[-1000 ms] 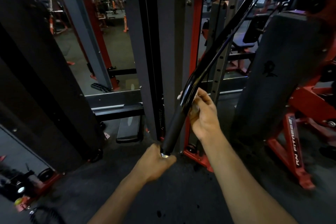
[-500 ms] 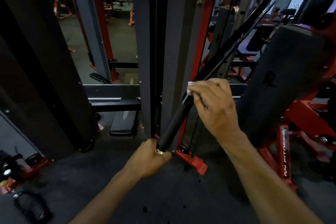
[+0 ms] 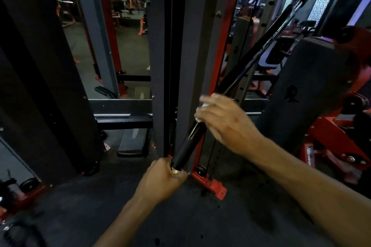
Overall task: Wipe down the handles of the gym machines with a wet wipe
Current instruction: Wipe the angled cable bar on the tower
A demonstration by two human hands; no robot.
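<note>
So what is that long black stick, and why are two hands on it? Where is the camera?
The camera sits on the person's head, looking down, so you see their own arms. The long black stick is a pull bar that hangs from a gym machine; people grab it to exercise. The left hand grips the bar's bottom end to keep it steady. The right hand is wrapped round the bar higher up, with a white wet wipe peeking out under its fingers, to clean it. Below is the dark gym floor.

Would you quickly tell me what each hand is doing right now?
Left hand: closed, gripping the lower end of the black bar.
Right hand: closed around the bar, pressing the white wipe on it.
</note>
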